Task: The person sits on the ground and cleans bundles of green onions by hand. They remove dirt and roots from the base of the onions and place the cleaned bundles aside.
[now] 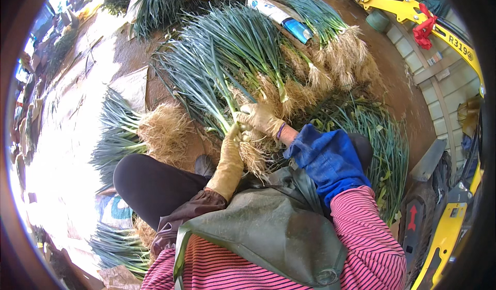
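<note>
A few green onions (221, 110) with long blue-green leaves are held in front of me, leaves pointing away, pale roots (252, 156) hanging towards my lap. My left hand (231, 146), in a dusty yellow glove, is closed around their white lower stems. From the right, my right hand (260, 118), gloved alike, has its fingers bent onto the same stems just above the left hand; its fingertips are partly hidden. Just beyond both hands lies a large heap of green onions (240, 38), its tan roots towards me.
Root-on bundles (124, 127) lie left on the brown floor (159, 82). A loose pile of leaves (383, 150) is beside my right knee. Farther off are a white-and-blue sack (279, 15) and another onion bundle (333, 38). A yellow excavator arm (410, 11) with red cloth stands right.
</note>
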